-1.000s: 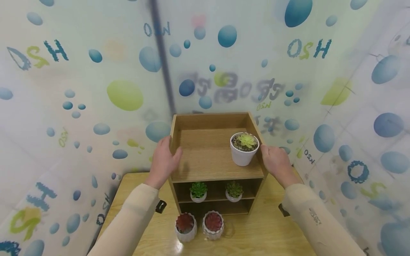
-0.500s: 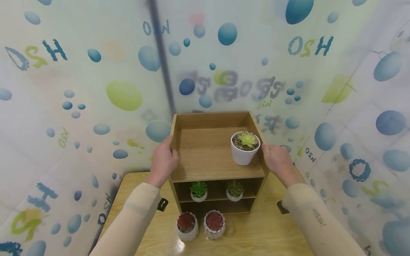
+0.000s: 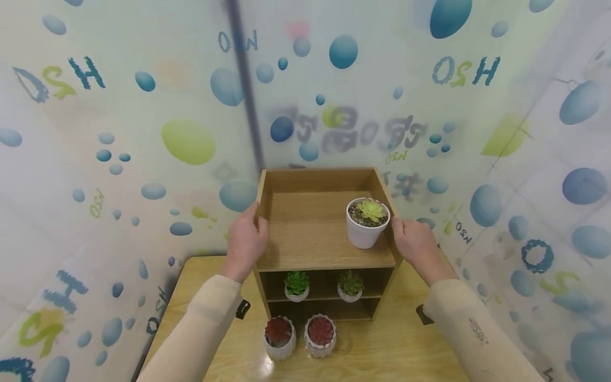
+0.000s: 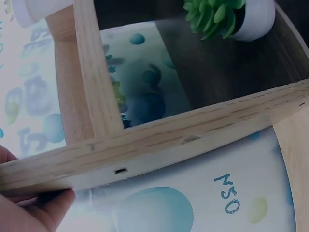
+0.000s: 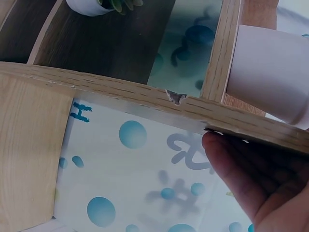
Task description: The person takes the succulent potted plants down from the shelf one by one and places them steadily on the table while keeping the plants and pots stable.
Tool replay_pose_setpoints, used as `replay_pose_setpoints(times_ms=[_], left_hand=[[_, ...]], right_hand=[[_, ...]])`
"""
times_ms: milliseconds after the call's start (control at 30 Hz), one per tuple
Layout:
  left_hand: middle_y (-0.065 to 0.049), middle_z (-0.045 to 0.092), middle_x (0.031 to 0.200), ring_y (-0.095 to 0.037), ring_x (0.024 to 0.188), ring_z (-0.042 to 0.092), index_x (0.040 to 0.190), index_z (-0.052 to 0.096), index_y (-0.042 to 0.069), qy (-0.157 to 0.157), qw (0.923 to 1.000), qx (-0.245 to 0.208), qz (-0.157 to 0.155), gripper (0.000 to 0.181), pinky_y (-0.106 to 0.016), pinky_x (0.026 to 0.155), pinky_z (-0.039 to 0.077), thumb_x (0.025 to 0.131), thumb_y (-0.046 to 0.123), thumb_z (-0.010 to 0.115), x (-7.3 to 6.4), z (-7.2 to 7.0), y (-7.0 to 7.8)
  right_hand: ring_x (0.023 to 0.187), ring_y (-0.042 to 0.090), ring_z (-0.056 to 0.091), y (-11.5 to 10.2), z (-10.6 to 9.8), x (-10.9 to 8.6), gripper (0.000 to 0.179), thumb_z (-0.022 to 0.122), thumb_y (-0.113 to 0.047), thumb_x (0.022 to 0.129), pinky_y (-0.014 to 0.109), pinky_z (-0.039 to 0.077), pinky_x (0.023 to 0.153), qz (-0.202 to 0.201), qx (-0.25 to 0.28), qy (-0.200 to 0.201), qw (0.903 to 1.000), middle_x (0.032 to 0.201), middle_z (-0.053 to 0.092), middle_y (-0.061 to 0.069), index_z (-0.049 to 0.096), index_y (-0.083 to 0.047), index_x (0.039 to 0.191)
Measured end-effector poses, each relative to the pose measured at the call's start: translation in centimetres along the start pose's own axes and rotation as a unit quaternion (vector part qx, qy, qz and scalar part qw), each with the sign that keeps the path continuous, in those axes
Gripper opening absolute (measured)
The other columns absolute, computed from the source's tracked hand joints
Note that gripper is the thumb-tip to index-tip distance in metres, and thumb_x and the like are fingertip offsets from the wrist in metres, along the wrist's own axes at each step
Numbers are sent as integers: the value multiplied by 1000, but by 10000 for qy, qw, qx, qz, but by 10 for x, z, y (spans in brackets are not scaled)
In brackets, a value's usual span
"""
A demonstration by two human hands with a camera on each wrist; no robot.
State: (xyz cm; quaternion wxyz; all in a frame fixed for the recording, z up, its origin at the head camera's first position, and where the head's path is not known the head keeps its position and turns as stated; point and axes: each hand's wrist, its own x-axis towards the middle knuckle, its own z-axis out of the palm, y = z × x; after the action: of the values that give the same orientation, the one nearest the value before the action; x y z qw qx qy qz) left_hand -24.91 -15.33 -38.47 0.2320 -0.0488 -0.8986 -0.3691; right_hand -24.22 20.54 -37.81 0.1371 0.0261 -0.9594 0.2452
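Note:
A small wooden shelf (image 3: 305, 228) stands on the table. My left hand (image 3: 245, 241) grips its left side panel, thumb over the upper edge and fingers along the outer face. In the left wrist view, fingertips (image 4: 60, 205) press that panel from outside. My right hand (image 3: 415, 244) holds the right side panel; in the right wrist view its fingers (image 5: 231, 169) lie against the outer face. On the top board, close to the right hand, sits a succulent in a white pot (image 3: 365, 228). Two small green potted succulents, one left (image 3: 297, 286) and one right (image 3: 350, 286), occupy the middle tier.
In front of the shelf, two red succulents in ribbed white pots, a left one (image 3: 279, 339) and a right one (image 3: 320, 335), stand on the wooden table (image 3: 391, 350). Patterned curtains (image 3: 305, 79) with blue bubbles hang close behind and on both sides.
The left thumb, spread away from the side panel a second ago, has come in onto its edge. The right hand keeps its hold. The shelf and pots stay in place.

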Motion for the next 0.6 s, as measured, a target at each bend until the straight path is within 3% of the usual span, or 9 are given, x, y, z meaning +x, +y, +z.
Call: replay_pose_setpoints(times_ms=[133, 267, 400, 600], left_hand=[[-34, 59, 136, -46, 101, 68, 144, 49, -13, 139, 9999, 27, -97, 47, -55, 88, 56, 102, 7, 48, -1, 2, 0], [-33, 68, 111, -40, 80, 68, 135, 55, -12, 196, 9993, -17, -311, 40, -51, 69, 58, 101, 8, 45, -3, 2, 1], [-24, 64, 88, -32, 64, 61, 122, 56, -10, 78, 9988, -87, -479, 32, -42, 54, 52, 102, 10, 42, -4, 1, 3], [-20, 56, 91, -32, 71, 56, 114, 51, -6, -107, 9982, -102, -580, 24, -43, 60, 49, 104, 12, 38, -2, -1, 4]], right_hand=[[60, 29, 50, 0, 1, 0, 56, 31, -29, 109, 36, 39, 59, -5, 72, 53, 10000, 55, 42, 7, 38, -12, 57], [60, 27, 48, 2, 1, -1, 55, 30, -31, 109, 35, 38, 58, -44, 163, 32, 9999, 56, 40, 6, 38, -12, 58], [60, 26, 46, 3, 0, -2, 56, 28, -34, 110, 34, 36, 57, 3, 214, -56, 9998, 56, 39, 5, 37, -14, 58], [60, 25, 45, 3, -2, -1, 56, 30, -36, 110, 33, 34, 55, -46, 285, -89, 9995, 55, 36, 4, 35, -15, 58]])
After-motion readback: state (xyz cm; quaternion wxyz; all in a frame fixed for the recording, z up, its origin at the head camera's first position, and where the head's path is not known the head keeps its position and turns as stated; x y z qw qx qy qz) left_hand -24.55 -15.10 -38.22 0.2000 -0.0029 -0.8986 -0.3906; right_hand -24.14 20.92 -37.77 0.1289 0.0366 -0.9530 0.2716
